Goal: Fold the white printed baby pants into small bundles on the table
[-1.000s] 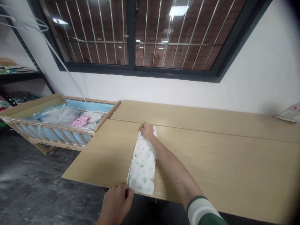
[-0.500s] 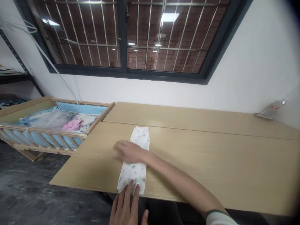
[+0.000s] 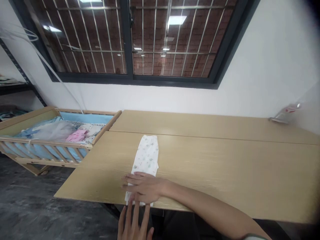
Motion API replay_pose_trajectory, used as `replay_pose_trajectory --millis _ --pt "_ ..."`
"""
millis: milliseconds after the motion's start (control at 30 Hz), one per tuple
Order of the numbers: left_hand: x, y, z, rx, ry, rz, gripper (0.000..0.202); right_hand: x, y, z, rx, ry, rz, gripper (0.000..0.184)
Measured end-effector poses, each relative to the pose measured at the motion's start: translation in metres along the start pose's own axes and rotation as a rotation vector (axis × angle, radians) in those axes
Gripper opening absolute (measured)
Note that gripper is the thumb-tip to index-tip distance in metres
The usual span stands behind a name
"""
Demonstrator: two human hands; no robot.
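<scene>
A white cloth garment (image 3: 147,153) with a small green print lies folded in a long, narrow shape on the wooden table (image 3: 212,173), its near end at the front edge. It looks like a pair of baby trousers folded lengthwise. My right hand (image 3: 145,186) lies flat across the lower part of it, fingers pointing left and stretched out. At the near end, my left hand (image 3: 134,220) has its fingers spread, the fingertips touching the garment's bottom edge beside the right hand. The right hand hides part of the lower cloth.
Left of the table stands a wooden crib (image 3: 62,143) with blue lining, holding a pink cloth (image 3: 77,135) and other fabrics. A clear plastic packet (image 3: 285,113) lies at the table's far right. Behind is a barred window (image 3: 172,43). A dark shelf (image 3: 15,88) stands at far left.
My right hand has moved down the garment towards me, from its middle to its lower part, uncovering the upper cloth. My left hand stays at the near end.
</scene>
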State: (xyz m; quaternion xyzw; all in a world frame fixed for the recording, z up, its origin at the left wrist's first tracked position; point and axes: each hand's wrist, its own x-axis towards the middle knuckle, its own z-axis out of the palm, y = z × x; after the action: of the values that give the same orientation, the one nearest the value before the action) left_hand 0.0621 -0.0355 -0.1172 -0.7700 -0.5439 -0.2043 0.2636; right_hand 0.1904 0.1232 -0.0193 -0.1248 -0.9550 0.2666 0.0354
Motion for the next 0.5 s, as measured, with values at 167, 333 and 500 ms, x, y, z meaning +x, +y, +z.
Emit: replay_pose_trajectory --millis 167,333,500 --pt "0.005 0.005 -0.003 -0.07 -0.053 -0.115 0.058 0.011 0.05 -0.024 -0.066 0.031 0.163 0.06" --pt "0.004 0.006 -0.002 -0.05 -0.033 -0.127 0.052 0.021 0.114 -0.049 -0.148 0.1 0.348 0.064" --pt "0.005 0.004 -0.001 -0.054 -0.018 -0.139 0.048 0.026 0.166 -0.071 -0.219 0.167 0.48 0.071"
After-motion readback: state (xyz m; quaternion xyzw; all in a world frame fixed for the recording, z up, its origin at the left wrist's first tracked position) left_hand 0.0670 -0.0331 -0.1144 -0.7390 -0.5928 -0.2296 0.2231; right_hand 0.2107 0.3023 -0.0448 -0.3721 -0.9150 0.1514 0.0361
